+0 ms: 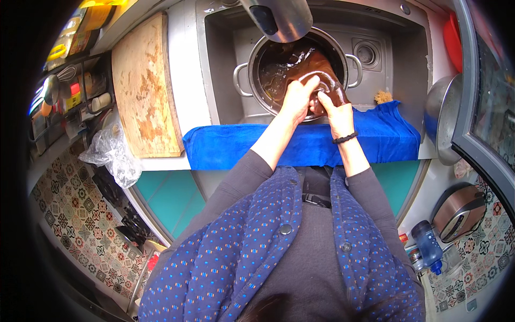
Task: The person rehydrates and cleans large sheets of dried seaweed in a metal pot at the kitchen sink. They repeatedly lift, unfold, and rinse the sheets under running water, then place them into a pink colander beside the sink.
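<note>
A steel pot [252, 60] with two loop handles stands in the stainless steel sink [219, 80], holding brownish liquid. My left hand [299, 98] and my right hand [336, 112] meet over its near rim, both gripping a wet, glossy brown piece [322, 66], perhaps cloth or a soft sheet; its kind cannot be told. Part of it hangs into the pot. The fingertips are partly hidden in its folds. Above the pot's far side is the metal faucet head [281, 22]. A blue cloth [229, 145] drapes over the sink's front edge, beneath my forearms.
Left of the sink lies a worn wooden cutting board [145, 88], with a crumpled clear plastic bag [114, 153] near its corner. A tan scrubber [383, 97] sits near the drain [367, 54]. On the right are a metal bowl [442, 116] and a grey window frame [464, 133].
</note>
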The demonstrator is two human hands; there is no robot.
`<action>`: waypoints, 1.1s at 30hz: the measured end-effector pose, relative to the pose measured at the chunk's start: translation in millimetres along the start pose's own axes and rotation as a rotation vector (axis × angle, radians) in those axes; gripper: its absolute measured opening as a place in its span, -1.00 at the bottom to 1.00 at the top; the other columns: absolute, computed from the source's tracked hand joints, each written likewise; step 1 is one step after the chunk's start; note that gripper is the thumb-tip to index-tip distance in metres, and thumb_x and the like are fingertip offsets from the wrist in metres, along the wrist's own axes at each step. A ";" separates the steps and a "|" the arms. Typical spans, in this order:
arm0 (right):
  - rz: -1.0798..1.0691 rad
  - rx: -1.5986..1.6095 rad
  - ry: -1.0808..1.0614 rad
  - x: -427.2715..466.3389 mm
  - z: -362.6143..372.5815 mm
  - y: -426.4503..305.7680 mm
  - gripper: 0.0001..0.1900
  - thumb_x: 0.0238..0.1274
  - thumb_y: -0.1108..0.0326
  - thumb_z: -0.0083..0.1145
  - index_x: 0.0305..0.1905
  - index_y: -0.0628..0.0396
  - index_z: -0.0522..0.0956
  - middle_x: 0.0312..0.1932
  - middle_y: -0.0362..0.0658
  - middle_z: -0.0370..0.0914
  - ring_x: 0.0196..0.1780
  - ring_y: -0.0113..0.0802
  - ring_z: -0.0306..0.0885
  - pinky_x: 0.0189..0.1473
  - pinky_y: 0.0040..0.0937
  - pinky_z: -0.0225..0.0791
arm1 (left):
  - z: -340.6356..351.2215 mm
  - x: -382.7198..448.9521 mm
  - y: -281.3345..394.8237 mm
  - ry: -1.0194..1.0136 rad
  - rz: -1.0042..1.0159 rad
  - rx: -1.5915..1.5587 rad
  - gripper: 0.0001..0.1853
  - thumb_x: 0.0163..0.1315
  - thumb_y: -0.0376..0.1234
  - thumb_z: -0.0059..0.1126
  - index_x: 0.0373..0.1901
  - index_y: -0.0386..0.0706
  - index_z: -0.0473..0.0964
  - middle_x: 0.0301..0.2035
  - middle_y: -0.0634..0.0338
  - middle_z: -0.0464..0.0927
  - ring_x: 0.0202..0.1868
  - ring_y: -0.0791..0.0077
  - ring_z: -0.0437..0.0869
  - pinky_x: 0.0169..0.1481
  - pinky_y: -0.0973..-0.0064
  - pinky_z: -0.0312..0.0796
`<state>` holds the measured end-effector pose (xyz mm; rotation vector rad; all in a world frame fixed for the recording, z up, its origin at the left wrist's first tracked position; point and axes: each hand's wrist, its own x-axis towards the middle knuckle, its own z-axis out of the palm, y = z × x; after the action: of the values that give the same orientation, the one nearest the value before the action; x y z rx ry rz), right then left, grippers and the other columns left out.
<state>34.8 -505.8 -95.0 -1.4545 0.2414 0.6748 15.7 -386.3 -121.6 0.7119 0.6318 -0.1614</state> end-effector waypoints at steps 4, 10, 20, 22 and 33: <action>0.100 0.022 -0.101 -13.3 -12.9 -4.1 -0.74 0.20 0.30 0.12 -0.13 0.30 0.53 -0.46 -0.12 0.59 -0.45 -0.42 0.58 -0.38 -0.52 0.48 | -5.2 18.0 -4.6 0.129 0.177 -0.188 -0.76 0.25 -0.39 -0.01 -0.10 -0.32 0.43 -0.21 0.08 0.53 -0.18 0.36 0.56 -0.03 0.39 0.44; 0.144 -0.061 -0.245 -25.6 -31.2 -15.0 -0.74 0.22 0.30 0.09 -0.16 0.32 0.52 -0.45 -0.07 0.59 -0.45 -0.41 0.58 -0.38 -0.53 0.46 | -31.9 34.5 2.6 0.207 0.162 -0.321 -0.70 0.30 -0.39 -0.05 0.03 -0.31 0.34 -0.07 0.04 0.47 -0.02 0.27 0.51 0.12 0.33 0.37; -0.047 -0.407 -0.336 -34.3 -40.8 -17.4 -0.77 0.21 0.27 0.11 -0.23 0.25 0.58 -0.50 -0.14 0.61 -0.46 -0.47 0.58 -0.41 -0.53 0.41 | -50.4 47.6 1.3 0.184 0.058 -0.654 -0.65 0.29 -0.26 0.01 0.04 -0.22 0.37 0.00 0.05 0.48 0.02 0.22 0.50 0.18 0.26 0.32; -0.118 -0.553 -0.292 -33.1 -41.5 -15.5 -0.77 0.20 0.26 0.12 -0.26 0.22 0.60 -0.52 -0.15 0.61 -0.47 -0.48 0.58 -0.42 -0.52 0.40 | -57.8 44.4 3.4 0.106 0.043 -0.665 -0.70 0.27 -0.34 0.04 0.01 -0.23 0.38 -0.05 0.07 0.50 0.00 0.22 0.51 0.15 0.25 0.36; -0.066 -0.424 -0.325 -30.2 -57.9 -34.1 -0.75 0.27 0.29 0.04 -0.16 0.28 0.56 -0.40 -0.16 0.63 -0.38 -0.52 0.57 -0.33 -0.58 0.41 | -59.4 26.8 32.4 0.168 0.070 -0.507 -0.60 0.35 -0.13 -0.14 0.07 -0.20 0.36 0.01 0.07 0.47 0.07 0.22 0.46 0.24 0.22 0.27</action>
<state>43.9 -568.8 -58.0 -1.7154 -0.2151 0.9337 19.6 -321.2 -153.8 0.2577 0.7693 0.1241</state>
